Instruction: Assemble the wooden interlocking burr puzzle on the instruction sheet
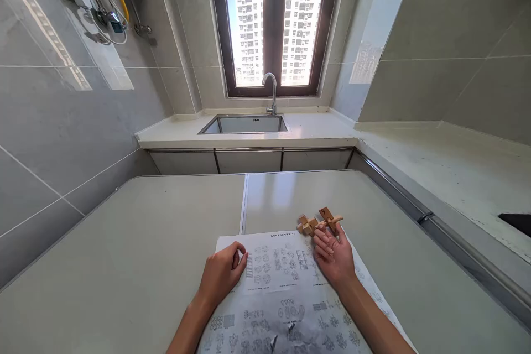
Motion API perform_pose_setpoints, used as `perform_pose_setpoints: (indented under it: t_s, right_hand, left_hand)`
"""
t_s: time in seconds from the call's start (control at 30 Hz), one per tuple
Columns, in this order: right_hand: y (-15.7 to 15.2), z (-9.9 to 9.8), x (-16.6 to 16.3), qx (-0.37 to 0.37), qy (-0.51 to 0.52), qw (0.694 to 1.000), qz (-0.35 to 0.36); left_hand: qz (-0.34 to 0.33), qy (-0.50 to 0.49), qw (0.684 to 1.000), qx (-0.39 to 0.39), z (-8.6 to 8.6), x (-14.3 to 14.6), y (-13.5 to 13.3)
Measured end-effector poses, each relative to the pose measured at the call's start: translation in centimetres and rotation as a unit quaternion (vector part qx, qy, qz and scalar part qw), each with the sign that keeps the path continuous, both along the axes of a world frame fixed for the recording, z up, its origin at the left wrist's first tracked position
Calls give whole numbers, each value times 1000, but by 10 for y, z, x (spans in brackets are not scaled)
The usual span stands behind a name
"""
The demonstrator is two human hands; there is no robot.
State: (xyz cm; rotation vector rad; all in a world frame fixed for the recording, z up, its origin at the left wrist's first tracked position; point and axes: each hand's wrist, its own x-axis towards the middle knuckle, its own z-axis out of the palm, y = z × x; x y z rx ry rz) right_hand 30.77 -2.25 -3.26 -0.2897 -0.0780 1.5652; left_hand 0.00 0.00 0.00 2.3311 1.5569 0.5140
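Wooden pieces (307, 225) at right hand's (335, 257) fingertips; some look joined, remaining amount unclear. Right palm up, fingers half-curled, can't tell if gripping. Left hand (227, 268) loosely curled, can't tell if empty. Printed sheet (271, 297) between hands.

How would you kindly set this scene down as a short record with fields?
Left hand: left hand loosely curled, at the left edge of the printed paper
Right hand: right hand palm up, at the wooden pieces; grip unclear
Pieces' place: near the paper's far edge, toward the right
Paper: black diagrams on white, lying on the pale tabletop
Background: sink with tap, below a window
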Motion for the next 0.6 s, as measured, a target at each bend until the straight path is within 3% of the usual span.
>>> perform_pose_setpoints:
  t_s: [0.13, 0.3, 0.47, 0.6]
  right_hand:
    - [3, -4, 6, 5, -14, 1000, -15]
    - [6, 2, 4, -11, -123, 991, -59]
    - [-2, 17, -13, -52, -333, 937, -92]
    - [-11, 20, -31, 5, -441, 897, -45]
  left_hand:
    - [2, 3, 1000, -2, 2, 0, 0]
    - [9, 11, 1000, -6, 1, 0, 1]
    - [5, 12, 1000, -9, -1, -2, 3]
    - [16, -37, 999, -18, 5, 2, 1]
